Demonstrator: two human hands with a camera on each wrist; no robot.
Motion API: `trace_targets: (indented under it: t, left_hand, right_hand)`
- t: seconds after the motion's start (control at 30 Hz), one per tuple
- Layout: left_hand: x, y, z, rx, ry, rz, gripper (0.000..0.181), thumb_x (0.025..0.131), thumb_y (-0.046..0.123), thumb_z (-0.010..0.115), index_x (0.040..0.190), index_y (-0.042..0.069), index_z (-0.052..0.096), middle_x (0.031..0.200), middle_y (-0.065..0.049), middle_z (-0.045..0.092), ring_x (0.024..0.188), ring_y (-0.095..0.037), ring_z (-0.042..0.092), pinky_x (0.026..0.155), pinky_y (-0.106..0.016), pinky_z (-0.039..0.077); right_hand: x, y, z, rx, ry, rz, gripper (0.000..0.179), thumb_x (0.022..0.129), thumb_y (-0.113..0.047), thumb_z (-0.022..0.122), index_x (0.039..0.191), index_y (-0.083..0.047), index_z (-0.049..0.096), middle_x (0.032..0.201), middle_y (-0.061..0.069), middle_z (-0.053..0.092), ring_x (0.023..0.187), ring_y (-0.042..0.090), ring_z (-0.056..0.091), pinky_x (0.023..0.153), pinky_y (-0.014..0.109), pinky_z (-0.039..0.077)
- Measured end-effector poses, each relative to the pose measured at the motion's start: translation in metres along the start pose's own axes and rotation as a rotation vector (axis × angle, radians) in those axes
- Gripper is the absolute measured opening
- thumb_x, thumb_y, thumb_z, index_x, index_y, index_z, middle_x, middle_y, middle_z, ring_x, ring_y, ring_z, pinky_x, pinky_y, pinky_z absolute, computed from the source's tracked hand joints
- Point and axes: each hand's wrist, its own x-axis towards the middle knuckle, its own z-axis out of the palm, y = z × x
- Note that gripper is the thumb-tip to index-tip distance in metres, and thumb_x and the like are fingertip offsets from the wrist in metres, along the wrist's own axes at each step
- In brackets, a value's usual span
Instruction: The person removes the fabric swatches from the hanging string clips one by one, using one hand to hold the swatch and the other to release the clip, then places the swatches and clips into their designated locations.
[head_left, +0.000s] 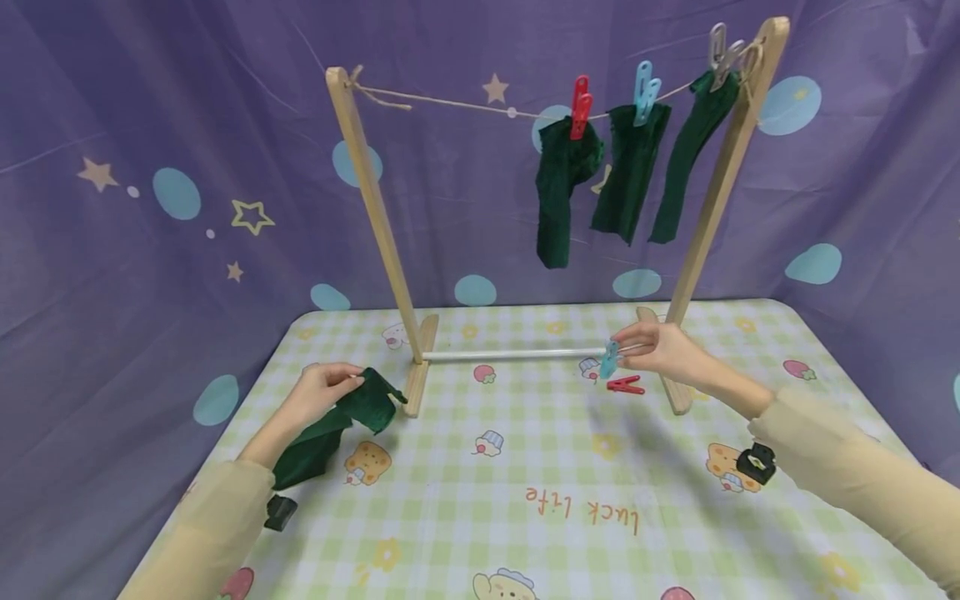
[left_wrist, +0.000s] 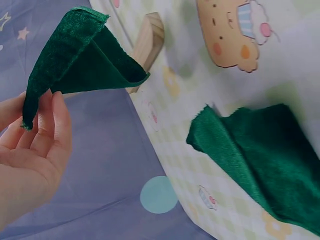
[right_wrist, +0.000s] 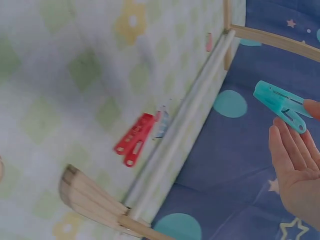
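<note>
Pinching cloth (head_left: 372,402) in left hand (head_left: 318,396), left of the rod (head_left: 517,354), likely light, limp, best held by a corner, and gripping clip (head_left: 609,362) in right hand (head_left: 663,350), by the rod's right end, probably springy, best squeezed at the handles!

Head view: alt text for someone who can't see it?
A person's left hand holds green cloth and right hand a blue clothespin at a checked table. Beyond, three green cloths hang clipped to a string between wooden posts.
</note>
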Motion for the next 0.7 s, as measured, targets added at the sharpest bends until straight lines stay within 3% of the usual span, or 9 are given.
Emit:
trace_targets:
  t: [0.33, 0.7]
  left_hand:
    - [-0.006, -0.014, 0.005, -0.015, 0.005, -0.018, 0.028, 0.09, 0.013, 0.052, 0.109, -0.007, 0.059, 0.106, -0.024, 0.058, 0.092, -0.032, 0.057, 0.07, -0.032, 0.048]
    - [-0.018, -0.037, 0.015, -0.023, -0.012, -0.095, 0.032, 0.091, 0.016, 0.051, 0.113, -0.006, 0.056, 0.115, -0.025, 0.053, 0.099, -0.035, 0.054, 0.076, -0.039, 0.047]
  right_hand:
    - [-0.008, 0.026, 0.01, 0.045, -0.033, 0.06, 0.038, 0.08, -0.001, 0.06, 0.114, 0.012, 0.049, 0.111, 0.029, 0.054, 0.096, 0.033, 0.058, 0.077, 0.028, 0.05]
    - [-0.017, 0.05, 0.02, 0.04, -0.031, 0.079, 0.04, 0.079, -0.003, 0.064, 0.111, 0.015, 0.05, 0.106, 0.031, 0.055, 0.094, 0.036, 0.058, 0.077, 0.029, 0.05]
